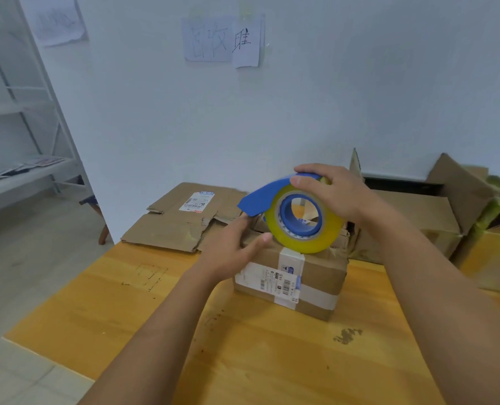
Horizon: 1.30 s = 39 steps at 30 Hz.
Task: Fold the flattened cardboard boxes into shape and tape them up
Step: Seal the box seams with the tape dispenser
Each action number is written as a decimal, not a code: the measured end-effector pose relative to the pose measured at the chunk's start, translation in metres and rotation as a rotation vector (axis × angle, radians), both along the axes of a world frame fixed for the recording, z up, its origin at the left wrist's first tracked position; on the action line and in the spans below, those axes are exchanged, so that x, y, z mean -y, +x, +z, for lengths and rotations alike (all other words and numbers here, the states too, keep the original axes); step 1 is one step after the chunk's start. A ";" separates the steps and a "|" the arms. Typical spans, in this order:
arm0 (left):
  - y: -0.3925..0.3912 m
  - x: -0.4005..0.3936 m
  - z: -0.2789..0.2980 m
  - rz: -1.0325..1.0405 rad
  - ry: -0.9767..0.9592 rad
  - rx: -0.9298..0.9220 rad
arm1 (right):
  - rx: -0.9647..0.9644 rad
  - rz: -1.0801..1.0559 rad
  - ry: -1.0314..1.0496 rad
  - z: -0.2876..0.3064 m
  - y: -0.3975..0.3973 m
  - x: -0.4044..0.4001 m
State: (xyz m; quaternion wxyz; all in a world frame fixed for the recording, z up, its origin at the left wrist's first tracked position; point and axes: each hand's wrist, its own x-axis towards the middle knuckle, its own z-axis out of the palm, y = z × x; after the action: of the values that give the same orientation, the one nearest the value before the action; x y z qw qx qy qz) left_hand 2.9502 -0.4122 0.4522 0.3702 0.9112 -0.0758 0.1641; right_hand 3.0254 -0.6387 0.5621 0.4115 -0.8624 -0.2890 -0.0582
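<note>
Right hand (335, 190) grips tape dispenser (297, 217) from above, roll on edge atop box (295, 276) (blade end points left); left hand (232, 248) fingers straight, touching box top.

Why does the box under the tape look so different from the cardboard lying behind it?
The small brown cardboard box under the blue tape dispenser with yellowish tape is folded into shape and stands up; the flattened brown cardboard sheet lies flat and unfolded. The box carries white labels on its front side, the sheet one label on top. The box sits near the hands, the sheet farther back. Both are brown cardboard on the wooden table.
</note>
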 end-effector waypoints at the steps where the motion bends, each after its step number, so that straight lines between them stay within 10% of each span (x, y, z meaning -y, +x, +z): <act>1: 0.002 0.001 -0.001 0.022 0.019 0.018 | -0.006 0.000 0.000 0.000 0.001 0.000; 25: 0.008 0.002 0.002 0.111 0.188 -0.007 | 0.001 0.042 -0.013 0.013 -0.023 0.073; 39: -0.001 0.023 0.007 0.048 0.608 0.126 | 0.043 -0.019 -0.091 0.011 -0.016 0.066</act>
State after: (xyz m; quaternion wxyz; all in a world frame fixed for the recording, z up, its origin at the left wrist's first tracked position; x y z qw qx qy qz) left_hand 2.9493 -0.4349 0.4595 0.0713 0.9697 -0.1228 0.1988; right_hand 3.0090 -0.7046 0.5732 0.3653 -0.8813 -0.2920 -0.0673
